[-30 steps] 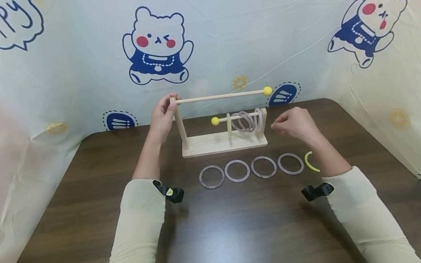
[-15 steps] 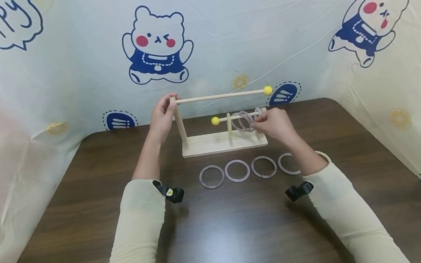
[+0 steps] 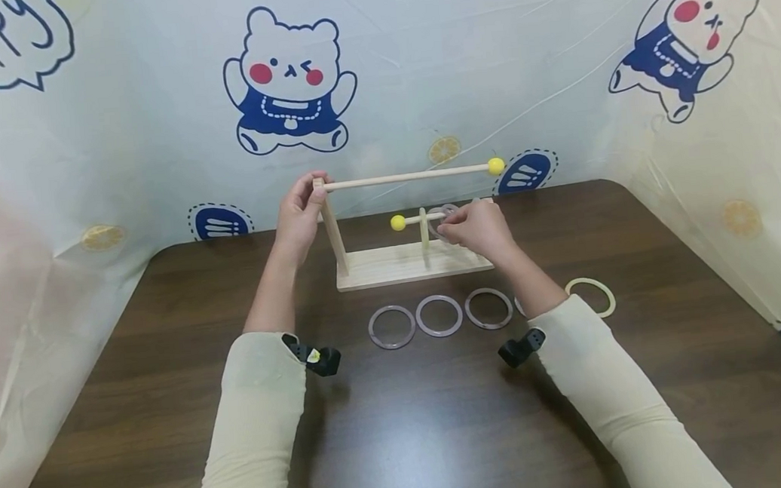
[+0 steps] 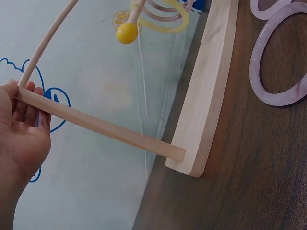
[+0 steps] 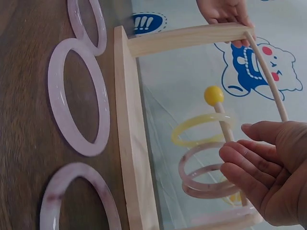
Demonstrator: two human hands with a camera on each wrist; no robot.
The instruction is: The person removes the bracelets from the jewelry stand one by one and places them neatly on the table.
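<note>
Purple glossy rings (image 5: 186,178) hang beside the parted fingers of the right hand (image 3: 478,229); bumping could dislodge them. The left hand (image 4: 24,143) grips the pale wooden post (image 4: 101,123).

This seems to be an indoor filming corner; whether it belongs to a home or an office, I cannot tell. A dark brown table (image 3: 137,413) with wood grain stands close to a pale printed sheet (image 3: 152,140), which rises behind it and at both its sides, like a small booth. The sheet has creases, so it looks hung up. Its print is rather childlike: cartoon bears (image 3: 291,122), fruit slices (image 3: 444,149) and a speech bubble (image 3: 9,44) saying "happy". Small black cameras (image 3: 327,360) sit at the ends of both sleeves (image 3: 259,404), which suggests recording.
</note>
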